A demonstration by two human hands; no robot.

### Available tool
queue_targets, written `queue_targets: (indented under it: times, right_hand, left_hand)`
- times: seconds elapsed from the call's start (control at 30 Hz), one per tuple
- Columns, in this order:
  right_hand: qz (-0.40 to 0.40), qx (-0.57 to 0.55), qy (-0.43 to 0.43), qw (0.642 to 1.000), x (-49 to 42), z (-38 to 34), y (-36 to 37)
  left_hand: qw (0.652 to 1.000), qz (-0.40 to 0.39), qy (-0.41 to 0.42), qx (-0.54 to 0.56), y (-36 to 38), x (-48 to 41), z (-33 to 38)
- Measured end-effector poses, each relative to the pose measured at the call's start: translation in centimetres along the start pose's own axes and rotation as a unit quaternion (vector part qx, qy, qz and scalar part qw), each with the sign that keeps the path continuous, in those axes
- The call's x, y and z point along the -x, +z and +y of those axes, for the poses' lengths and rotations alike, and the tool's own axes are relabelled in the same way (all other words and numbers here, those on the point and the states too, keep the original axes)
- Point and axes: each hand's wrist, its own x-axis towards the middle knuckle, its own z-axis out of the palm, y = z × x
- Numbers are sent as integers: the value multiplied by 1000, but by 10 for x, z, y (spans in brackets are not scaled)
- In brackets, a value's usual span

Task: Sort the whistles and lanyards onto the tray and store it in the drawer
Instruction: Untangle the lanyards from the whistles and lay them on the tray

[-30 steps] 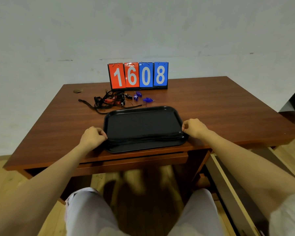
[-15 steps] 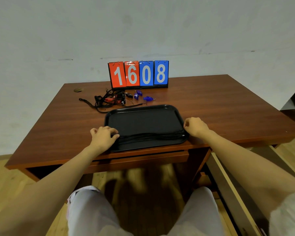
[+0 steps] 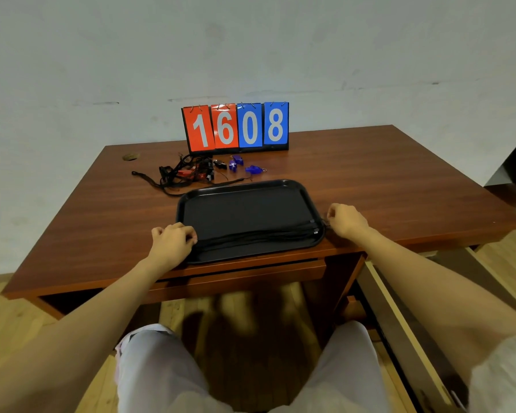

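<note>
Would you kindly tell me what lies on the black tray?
Black lanyards lie stretched across the near part of the tray; the left hand covers their left ends. Nothing else is there.

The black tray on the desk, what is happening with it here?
A person sits at the wooden desk and holds a bundle of black lanyards stretched across the near part of the black tray, the left hand at one end, the right hand at the other. The blue whistles and a tangle of more lanyards lie on the desk behind the tray.

Black lanyards [image 3: 256, 238] lie stretched across the near side of the black tray [image 3: 245, 208]; blue whistles [image 3: 252, 169] sit behind.
</note>
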Motion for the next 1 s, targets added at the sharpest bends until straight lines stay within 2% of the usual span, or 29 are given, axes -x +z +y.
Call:
queue_targets:
  times: [0.37, 0.6, 0.73, 1.0]
  right_hand:
    - [0, 12, -16, 1000, 3, 2, -4]
    - [36, 79, -94, 992, 4, -19, 2]
    - [-4, 98, -154, 983, 2, -33, 13]
    - [-21, 166, -182, 969, 8, -31, 18]
  left_hand:
    - [998, 21, 9, -60, 0, 2, 1]
    - [997, 33, 33, -57, 7, 9, 8]
    - [997, 20, 45, -64, 8, 5, 12]
    - [996, 35, 46, -64, 6, 5, 3]
